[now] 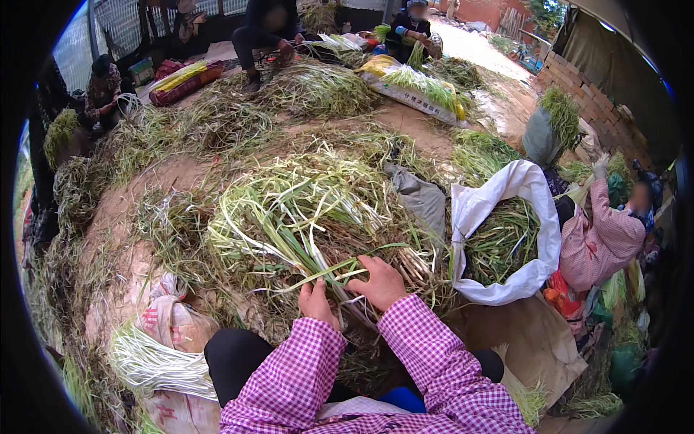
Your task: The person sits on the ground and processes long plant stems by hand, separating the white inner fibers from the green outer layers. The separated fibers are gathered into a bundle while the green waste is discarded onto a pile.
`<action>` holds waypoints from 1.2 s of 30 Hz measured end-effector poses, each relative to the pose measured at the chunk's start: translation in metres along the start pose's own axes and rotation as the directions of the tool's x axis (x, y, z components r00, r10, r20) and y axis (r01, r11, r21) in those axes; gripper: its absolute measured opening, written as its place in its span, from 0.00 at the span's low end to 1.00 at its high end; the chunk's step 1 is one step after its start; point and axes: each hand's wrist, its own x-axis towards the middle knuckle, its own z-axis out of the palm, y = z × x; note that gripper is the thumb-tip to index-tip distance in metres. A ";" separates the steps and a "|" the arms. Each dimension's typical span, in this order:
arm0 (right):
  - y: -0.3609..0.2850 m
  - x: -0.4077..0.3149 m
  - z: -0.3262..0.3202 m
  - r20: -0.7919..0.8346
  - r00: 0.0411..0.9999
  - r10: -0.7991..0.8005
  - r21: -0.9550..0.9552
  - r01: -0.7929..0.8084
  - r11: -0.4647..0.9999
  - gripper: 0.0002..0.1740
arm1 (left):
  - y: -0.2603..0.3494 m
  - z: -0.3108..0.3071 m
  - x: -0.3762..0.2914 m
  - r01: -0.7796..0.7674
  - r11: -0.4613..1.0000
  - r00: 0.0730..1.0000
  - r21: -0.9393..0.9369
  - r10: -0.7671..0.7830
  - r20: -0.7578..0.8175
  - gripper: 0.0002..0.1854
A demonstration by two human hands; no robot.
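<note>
In front of me lies a heap of long, pale green stalks with white stems (282,190), which look like scallions or garlic greens. My left hand (319,305) pinches long green leaves (340,269) between thumb and fingers at the heap's near edge. My right hand (380,283) grips the same leaves a little to the right, its thumb towards the left hand. The leaves cross over a bundle of stalks (295,252) running down between the hands. Brown root ends (415,263) show beyond my right hand. What lies under my palms is hidden.
An open white sack (463,271) of green leaves stands to the right. Trimmed white stalks (162,361) lie on a sack at the lower left. A grey cloth (420,198) lies beyond the heap. A person in a pink checked top (602,238) sits at right; others sit farther back.
</note>
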 end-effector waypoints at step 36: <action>0.010 -0.016 -0.100 -0.612 0.762 0.211 0.706 0.406 0.580 0.22 | 0.030 0.026 0.008 0.048 0.975 0.952 0.219 -0.111 0.285 0.12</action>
